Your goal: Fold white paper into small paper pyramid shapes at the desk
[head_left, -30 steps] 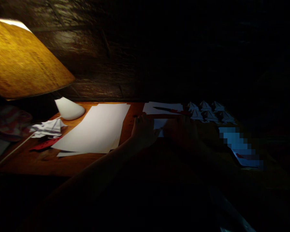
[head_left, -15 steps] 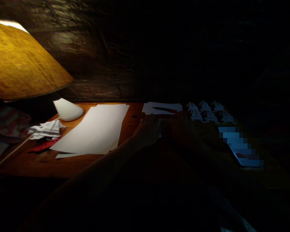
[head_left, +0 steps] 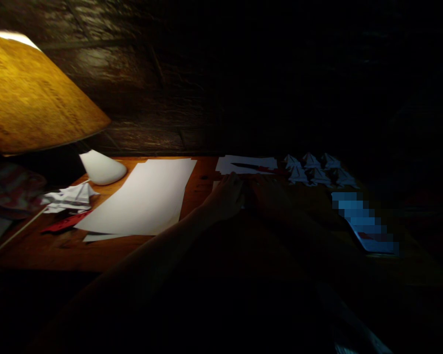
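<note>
In deep shadow at the middle of the table, my left hand [head_left: 224, 197] is closed, its fingers bent down on a small piece of paper [head_left: 216, 185]. My right hand [head_left: 268, 191] lies close beside it, fingers curled over the same paper; most of it is lost in the dark. Only pale slivers of the paper show around the hands, so its folded shape is hidden. Just beyond the fingers, a knife [head_left: 258, 168] with a dark blade and reddish handle rests on some white paper sheets [head_left: 227, 163].
Several folded paper figures [head_left: 317, 175] stand in two rows at the back right. A lit phone [head_left: 367, 226] lies nearer on the right. Large white sheets [head_left: 143, 196], a lamp [head_left: 44, 98], a crumpled folded paper [head_left: 72, 197] and a red object [head_left: 66, 222] are at the left.
My hands have shifted on the paper: the left fingers are more bent and the right hand has come a little left and nearer. More of the knife's handle shows.
</note>
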